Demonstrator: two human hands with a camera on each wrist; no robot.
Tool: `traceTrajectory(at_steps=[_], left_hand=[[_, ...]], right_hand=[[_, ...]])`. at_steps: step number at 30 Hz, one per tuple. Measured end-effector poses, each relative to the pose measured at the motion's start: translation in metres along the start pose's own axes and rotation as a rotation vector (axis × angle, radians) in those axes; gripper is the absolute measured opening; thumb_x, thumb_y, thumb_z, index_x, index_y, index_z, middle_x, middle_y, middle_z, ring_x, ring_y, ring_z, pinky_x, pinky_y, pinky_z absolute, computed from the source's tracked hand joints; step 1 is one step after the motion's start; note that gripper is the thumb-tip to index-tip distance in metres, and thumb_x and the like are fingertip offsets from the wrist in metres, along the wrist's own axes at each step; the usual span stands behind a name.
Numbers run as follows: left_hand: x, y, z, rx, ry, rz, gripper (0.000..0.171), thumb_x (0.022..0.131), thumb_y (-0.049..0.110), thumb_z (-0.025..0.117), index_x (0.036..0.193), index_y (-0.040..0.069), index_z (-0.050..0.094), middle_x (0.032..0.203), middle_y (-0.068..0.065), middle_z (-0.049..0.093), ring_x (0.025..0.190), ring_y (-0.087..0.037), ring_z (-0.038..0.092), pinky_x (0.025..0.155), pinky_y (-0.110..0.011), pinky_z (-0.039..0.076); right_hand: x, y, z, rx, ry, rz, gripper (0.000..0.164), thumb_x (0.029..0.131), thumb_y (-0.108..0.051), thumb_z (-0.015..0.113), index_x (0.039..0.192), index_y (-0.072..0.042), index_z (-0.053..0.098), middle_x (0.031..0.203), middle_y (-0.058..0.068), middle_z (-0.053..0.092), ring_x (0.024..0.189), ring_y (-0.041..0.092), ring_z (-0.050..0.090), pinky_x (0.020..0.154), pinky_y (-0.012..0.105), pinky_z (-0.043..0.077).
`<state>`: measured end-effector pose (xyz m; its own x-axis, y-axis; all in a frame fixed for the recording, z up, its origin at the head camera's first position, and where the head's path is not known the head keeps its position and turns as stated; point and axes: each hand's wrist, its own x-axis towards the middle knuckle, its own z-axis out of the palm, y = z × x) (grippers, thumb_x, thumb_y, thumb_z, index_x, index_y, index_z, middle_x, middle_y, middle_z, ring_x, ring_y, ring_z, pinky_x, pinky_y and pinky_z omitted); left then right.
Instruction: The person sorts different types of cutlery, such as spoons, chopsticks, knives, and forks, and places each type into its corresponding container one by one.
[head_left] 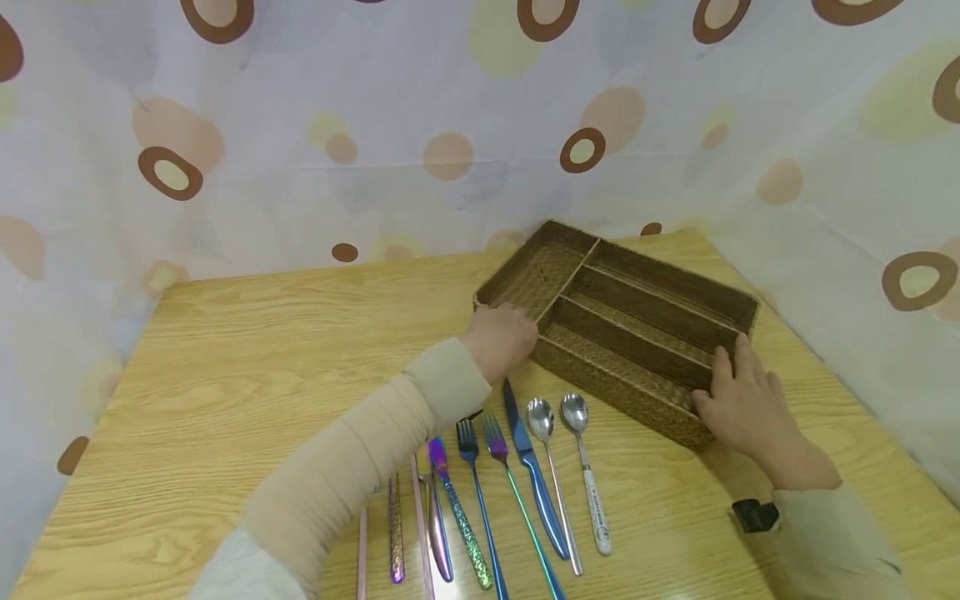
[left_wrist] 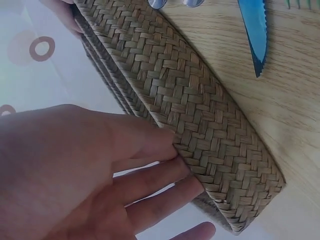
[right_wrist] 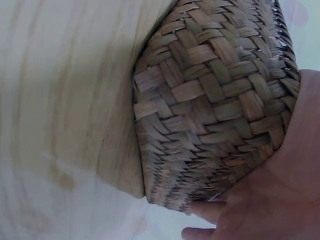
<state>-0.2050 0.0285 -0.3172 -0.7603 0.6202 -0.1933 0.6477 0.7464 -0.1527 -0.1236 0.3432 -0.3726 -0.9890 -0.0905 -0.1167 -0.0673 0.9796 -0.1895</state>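
Observation:
A brown woven cutlery tray (head_left: 622, 379) stands at an angle on the table, with one wide compartment at its left end and long narrow ones beside it. My left hand (head_left: 501, 337) holds the rim at the tray's near left corner; in the left wrist view its fingertips (left_wrist: 192, 182) meet the woven edge. At the near right corner, my right hand (head_left: 746, 408) grips the rim with fingers over the edge. The right wrist view shows that palm (right_wrist: 280, 185) against the tray's outer corner (right_wrist: 210, 100). No cutlery shows inside the tray.
In front of the tray lie two spoons (head_left: 574, 414), a blue knife (head_left: 534, 467), forks (head_left: 496, 437) and other coloured cutlery, partly hidden by my left sleeve (head_left: 337, 467). Pink sticks (head_left: 422, 533) lie farther left. A patterned cloth (head_left: 390, 125) hangs behind the wooden table (head_left: 262, 358).

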Motion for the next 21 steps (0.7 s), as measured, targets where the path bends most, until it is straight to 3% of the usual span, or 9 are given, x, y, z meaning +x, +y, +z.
traceTrajectory(at_steps=[5,8,15,21], left_hand=[[-0.009,-0.008,0.003,0.000,0.041,0.029,0.013,0.093,0.014,0.053,0.092,0.016,0.066,0.093,0.001,0.064,0.076,-0.013,0.052,0.074,-0.038,0.049],[-0.012,-0.010,0.004,0.032,0.082,0.032,0.012,0.093,0.012,0.054,0.090,0.014,0.066,0.087,0.000,0.066,0.069,-0.011,0.053,0.070,-0.036,0.050],[-0.019,-0.015,0.020,0.083,0.087,-0.024,0.009,0.090,0.011,0.058,0.092,0.014,0.066,0.087,0.000,0.067,0.070,-0.011,0.058,0.061,-0.032,0.053],[-0.027,-0.023,0.026,0.072,0.122,-0.038,0.008,0.088,0.010,0.060,0.091,0.013,0.067,0.084,-0.002,0.066,0.066,-0.014,0.059,0.050,-0.027,0.051]], right_hand=[[0.013,-0.001,-0.001,-0.056,0.008,-0.107,0.067,0.098,-0.025,0.036,0.132,0.023,0.005,0.138,0.044,-0.006,0.125,0.054,-0.005,0.100,0.067,0.008],[0.020,-0.001,-0.002,-0.065,0.011,-0.164,0.067,0.097,-0.022,0.039,0.130,0.025,0.005,0.137,0.045,-0.005,0.127,0.052,-0.006,0.104,0.062,0.004],[0.036,-0.010,-0.001,-0.047,-0.014,-0.234,0.067,0.097,-0.023,0.039,0.133,0.021,0.004,0.140,0.041,-0.008,0.129,0.048,-0.009,0.104,0.062,0.005],[0.053,-0.016,-0.004,-0.169,0.047,-0.327,0.064,0.096,-0.019,0.043,0.130,0.025,0.012,0.138,0.044,0.003,0.128,0.051,0.002,0.104,0.061,0.012]])
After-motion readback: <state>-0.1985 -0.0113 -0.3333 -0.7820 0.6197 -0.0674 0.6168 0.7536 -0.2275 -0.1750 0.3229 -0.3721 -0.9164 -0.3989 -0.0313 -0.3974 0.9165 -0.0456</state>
